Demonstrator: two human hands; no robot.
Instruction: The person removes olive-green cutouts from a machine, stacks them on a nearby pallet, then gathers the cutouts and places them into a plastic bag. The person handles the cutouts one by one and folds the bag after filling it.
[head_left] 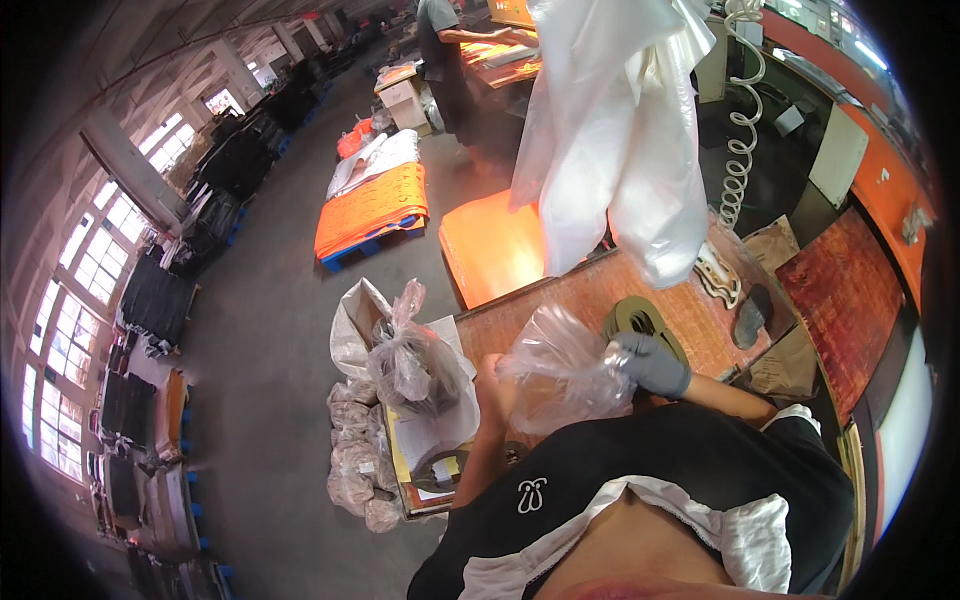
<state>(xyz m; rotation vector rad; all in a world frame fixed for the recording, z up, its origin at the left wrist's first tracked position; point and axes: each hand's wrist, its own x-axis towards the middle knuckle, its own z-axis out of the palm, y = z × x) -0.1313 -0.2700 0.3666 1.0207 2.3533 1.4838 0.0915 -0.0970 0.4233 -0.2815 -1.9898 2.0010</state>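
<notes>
A clear plastic bag (562, 372) is stretched between my two hands above the wooden table. My left hand (494, 388), bare, is closed on the bag's left side; its fingers are partly hidden. On the other side, my right hand (650, 364), in a grey glove, pinches the bag's edge. Just behind the glove lies a stack of olive-green rounded pieces (640, 318) with an opening in the middle. Left of my left hand stands a knotted clear bag (415, 365) with dark contents.
Large translucent plastic sheeting (625, 130) hangs over the table's (560, 296) far side. Filled bags (355, 440) are piled at its left. Orange sheets (372, 210) lie stacked on a blue pallet. A coiled white hose (738, 150) hangs at right. Another person (450, 60) works farther off.
</notes>
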